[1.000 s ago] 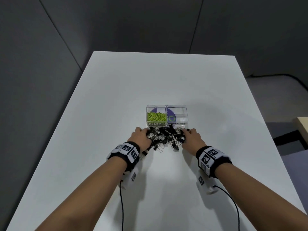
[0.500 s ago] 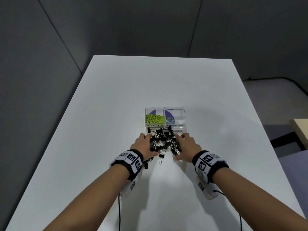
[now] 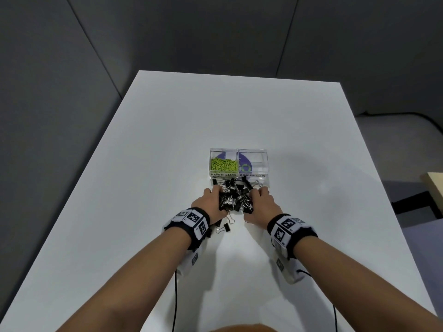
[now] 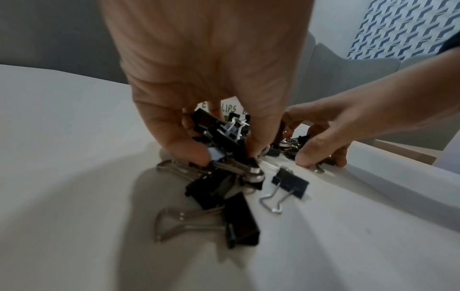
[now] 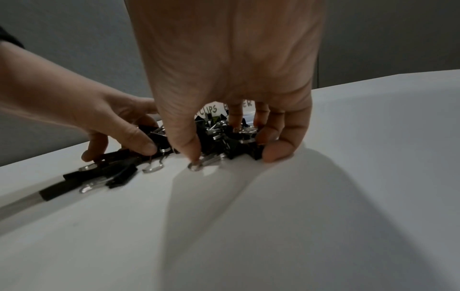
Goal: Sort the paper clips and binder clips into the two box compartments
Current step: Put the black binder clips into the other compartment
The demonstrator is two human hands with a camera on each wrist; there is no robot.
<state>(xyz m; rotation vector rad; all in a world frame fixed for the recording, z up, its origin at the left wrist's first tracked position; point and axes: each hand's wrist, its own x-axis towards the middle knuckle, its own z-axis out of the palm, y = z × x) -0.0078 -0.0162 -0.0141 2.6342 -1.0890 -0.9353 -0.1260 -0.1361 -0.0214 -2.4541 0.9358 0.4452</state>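
Note:
A clear two-compartment box (image 3: 239,174) stands mid-table. Its left compartment, labelled PAPER CLIPS, holds green paper clips (image 3: 224,164). The right compartment (image 3: 255,164), labelled BINDER CLIPS, looks bare. Just in front of the box lies a heap of black binder clips (image 3: 236,196). My left hand (image 3: 219,200) cups the heap from the left, and its thumb and fingers (image 4: 184,145) curl round a bunch of clips. From the right, my right hand (image 3: 251,200) closes on the heap with curled fingers (image 5: 281,151). A few loose clips (image 4: 290,182) lie by my left wrist.
The white table (image 3: 167,140) stretches wide to the left, right and behind the box. Cables run from both wrist bands towards me. A wooden edge (image 3: 435,185) shows off the table at the right.
Both hands have drawn closer together, bunching the binder clips into a tighter heap. A few clips have been left behind near my left wrist.

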